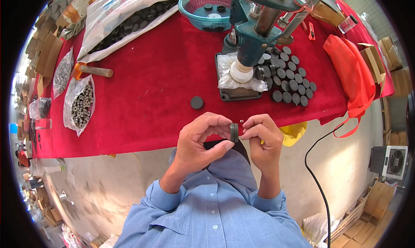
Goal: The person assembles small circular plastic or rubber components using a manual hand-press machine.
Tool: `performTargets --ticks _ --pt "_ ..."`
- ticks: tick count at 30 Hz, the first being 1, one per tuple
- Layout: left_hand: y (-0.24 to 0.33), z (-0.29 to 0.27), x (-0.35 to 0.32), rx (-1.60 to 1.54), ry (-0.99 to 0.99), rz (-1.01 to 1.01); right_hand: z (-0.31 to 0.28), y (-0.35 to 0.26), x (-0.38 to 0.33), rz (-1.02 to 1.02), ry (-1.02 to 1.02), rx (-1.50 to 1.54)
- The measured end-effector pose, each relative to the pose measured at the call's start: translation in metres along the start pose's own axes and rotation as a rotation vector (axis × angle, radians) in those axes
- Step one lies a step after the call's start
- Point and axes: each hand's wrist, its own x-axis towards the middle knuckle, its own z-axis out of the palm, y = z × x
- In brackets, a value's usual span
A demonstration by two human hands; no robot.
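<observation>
Both hands, left hand (202, 137) and right hand (260, 137), pinch disc (234, 132) between.

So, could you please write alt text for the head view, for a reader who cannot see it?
Both hands, left hand and right hand, pinch a small dark disc on edge above the near edge of a red-covered table. Behind them stands a teal hand press, with more dark discs beside it and one loose disc nearer the hands.
</observation>
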Motion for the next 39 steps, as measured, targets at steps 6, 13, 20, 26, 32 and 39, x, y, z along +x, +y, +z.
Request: performTargets --ticks 6,13,20,26,32,39 --pt "0.002 -0.001 -0.001 -0.013 0.030 -0.018 -0.002 -0.003 -0.004 0.191 0.066 0.139" --pt "-0.004 0.002 0.000 0.178 0.093 0.071 0.004 -0.017 -0.005 0.325 0.025 0.547" --pt "-0.002 0.008 0.004 0.479 0.086 0.157 0.010 -0.008 -0.008 0.488 0.069 0.803" --pt "-0.006 0.008 0.004 0.331 0.058 0.126 0.012 -0.002 -0.011 0.559 0.024 1.046" --pt "-0.007 0.008 0.002 0.265 0.078 0.065 0.010 -0.002 -0.011 0.578 -0.012 0.977" --pt "-0.010 0.002 -0.001 0.117 0.042 0.006 0.005 0.009 -0.015 0.330 -0.082 0.444"
